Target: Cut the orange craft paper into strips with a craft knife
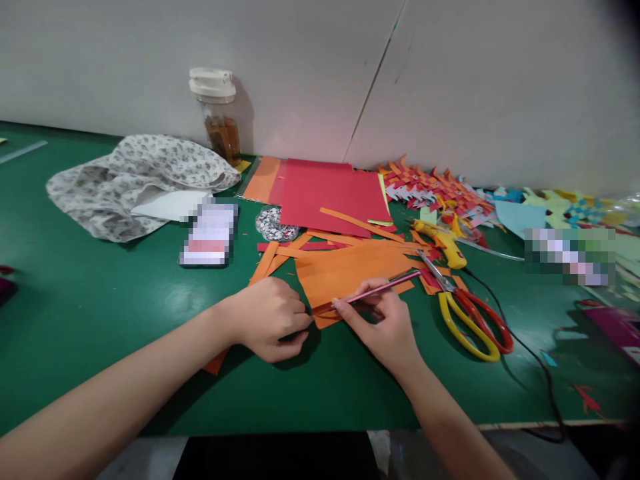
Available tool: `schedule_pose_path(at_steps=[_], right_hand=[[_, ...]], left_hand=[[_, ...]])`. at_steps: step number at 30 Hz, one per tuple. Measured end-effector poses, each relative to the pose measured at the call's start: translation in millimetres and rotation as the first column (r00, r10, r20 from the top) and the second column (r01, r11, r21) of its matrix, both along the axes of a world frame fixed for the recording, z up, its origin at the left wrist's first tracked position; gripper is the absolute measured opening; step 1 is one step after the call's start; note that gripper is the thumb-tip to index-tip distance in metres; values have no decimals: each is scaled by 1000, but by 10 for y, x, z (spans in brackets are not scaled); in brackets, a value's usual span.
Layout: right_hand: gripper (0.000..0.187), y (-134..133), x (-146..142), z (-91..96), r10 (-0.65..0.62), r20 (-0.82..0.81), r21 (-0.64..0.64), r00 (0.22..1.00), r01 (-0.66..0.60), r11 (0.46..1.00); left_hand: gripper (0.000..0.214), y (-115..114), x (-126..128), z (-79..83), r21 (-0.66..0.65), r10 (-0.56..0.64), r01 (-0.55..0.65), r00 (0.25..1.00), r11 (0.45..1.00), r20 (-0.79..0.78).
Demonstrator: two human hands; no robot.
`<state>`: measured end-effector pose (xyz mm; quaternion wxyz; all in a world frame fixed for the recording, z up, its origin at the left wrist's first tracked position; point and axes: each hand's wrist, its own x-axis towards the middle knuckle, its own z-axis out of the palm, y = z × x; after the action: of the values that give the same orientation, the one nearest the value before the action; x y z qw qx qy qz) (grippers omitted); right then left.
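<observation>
My left hand (273, 319) is curled, its fingertips pinching the near left corner of an orange paper sheet (350, 270) that lies on the green table (100, 300). My right hand (385, 323) grips a thin pink knife or pen (385, 288), held low and nearly flat with its tip at the sheet's near edge. Loose orange strips (273, 257) lie to the left of the sheet. A red paper stack (333, 193) lies behind it.
Red-and-yellow scissors (470, 313) lie right of my right hand, beside a yellow glue gun (443, 240) with a black cord. At the back stand a bottle (220, 117), a patterned cloth (135, 177), a phone (210, 235), a dish of small pieces (274, 223) and woven paper shapes (435, 187).
</observation>
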<state>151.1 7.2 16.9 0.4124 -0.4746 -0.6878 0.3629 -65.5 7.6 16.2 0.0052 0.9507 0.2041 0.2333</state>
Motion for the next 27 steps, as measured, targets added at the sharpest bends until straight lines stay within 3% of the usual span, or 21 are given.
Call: schedule_pose_path(at_steps=[3,27], right_hand=[[29,-3,1,3,-35,-32,19,999,36,999],[30,1,16,-59,28,-20,-21,999,-28,999]], left_hand=[[24,1,2,-1,3,0,0,1000,1000,4],[25,-3,-1,-11,-15,12,-12,1000,1000,-16]])
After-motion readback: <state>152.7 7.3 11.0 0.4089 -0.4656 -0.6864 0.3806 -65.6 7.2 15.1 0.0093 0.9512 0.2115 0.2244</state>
